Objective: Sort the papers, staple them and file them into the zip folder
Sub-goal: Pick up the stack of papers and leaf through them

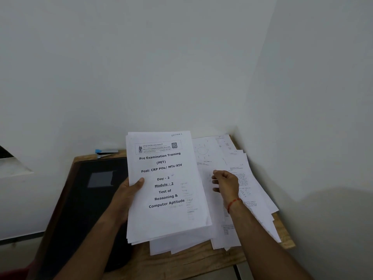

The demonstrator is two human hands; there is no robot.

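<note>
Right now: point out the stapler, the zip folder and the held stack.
stapler (pixel 106 152): head view, on its dark body.
zip folder (pixel 90 201): head view, bare black cover.
held stack (pixel 165 190): head view, top sheet's middle.

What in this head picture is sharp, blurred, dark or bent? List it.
Head view: bold print on the white stapled packet in the left hand is sharp; small print on the loose white sheets under the right hand is smeared; the black zip folder is dark and featureless; the wooden table edges splay with wide-angle distortion.
</note>
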